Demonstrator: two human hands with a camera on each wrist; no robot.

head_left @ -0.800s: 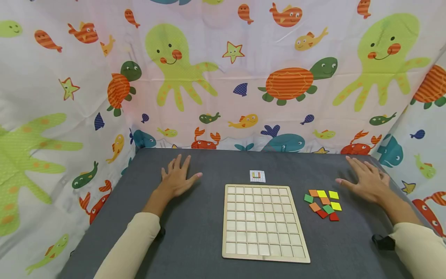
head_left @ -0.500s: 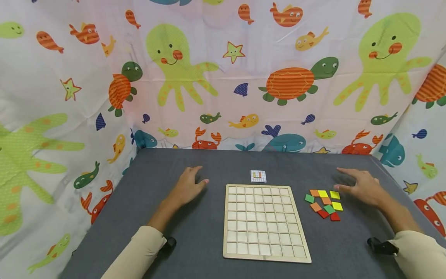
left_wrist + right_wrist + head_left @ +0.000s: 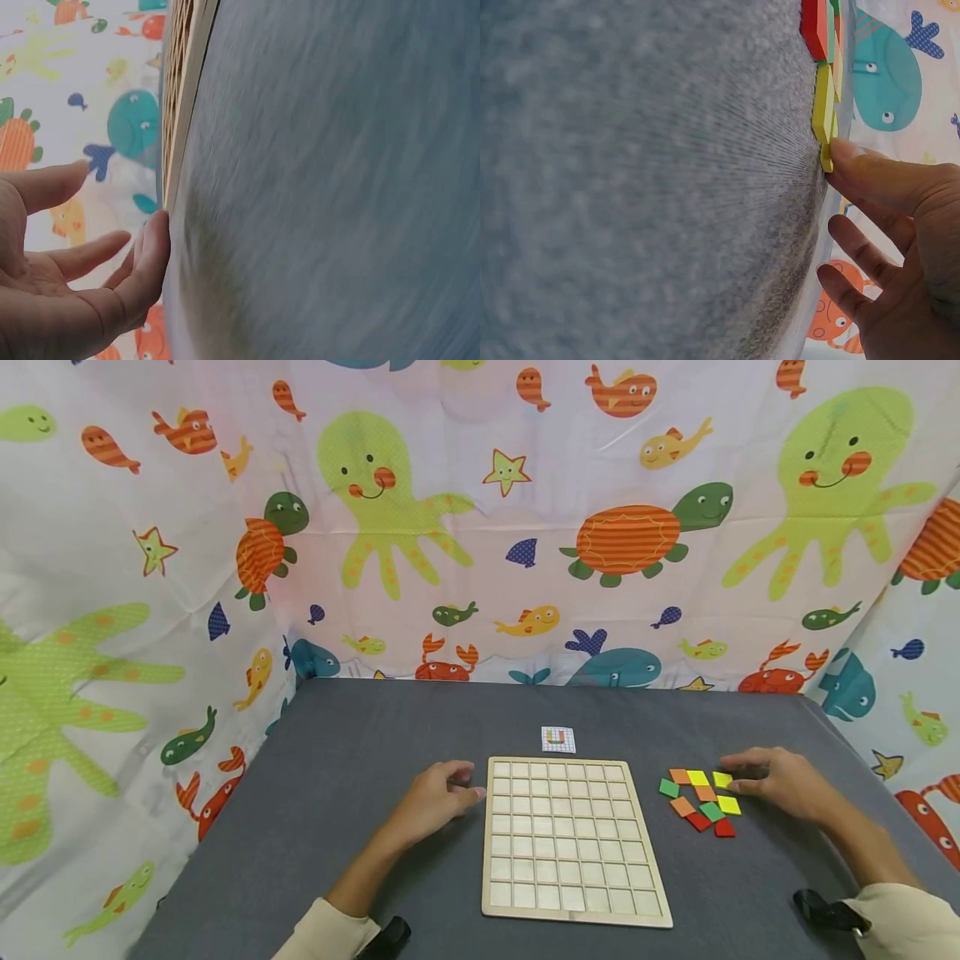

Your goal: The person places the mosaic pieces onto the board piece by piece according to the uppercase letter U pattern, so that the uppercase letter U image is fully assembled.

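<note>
Right of the gridded board (image 3: 577, 839), a flat square yellow tile (image 3: 722, 780) at right fingers (image 3: 750, 758), pinch unclear; left fingers (image 3: 147, 274) parted.

nearest the right hand (image 3: 787, 785), yellow tiles (image 3: 728, 806); left of it, orange, green and red tiles (image 3: 682, 807). beside the left hand (image 3: 433, 803), a pale wooden board (image 3: 486, 843), gridded in squares. beneath both, dark grey table (image 3: 360, 727).

Grey table (image 3: 442, 893): wooden grid board (image 3: 570, 838), printed card (image 3: 558, 740), coloured tiles (image 3: 705, 793)
</note>
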